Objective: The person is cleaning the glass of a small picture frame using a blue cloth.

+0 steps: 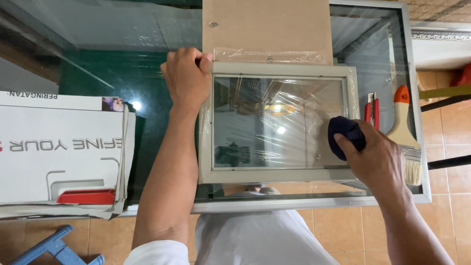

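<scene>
Glass in a pale picture frame (277, 123) lies mid-picture on the surface (122, 73); the left hand (186, 78) fingers clamp its upper-left corner, the right hand (375, 159) fingers press a dark cloth (345, 135) to its right side.

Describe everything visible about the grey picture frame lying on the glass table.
The rectangular pale grey picture frame lies flat on the glass-topped table, long side across. Its glass pane reflects lights and looks wrapped in clear, wrinkled plastic film. The left hand grips its upper left corner. The right hand presses a dark blue cloth on the pane near the right edge. A brown backing board lies just beyond it.
</scene>
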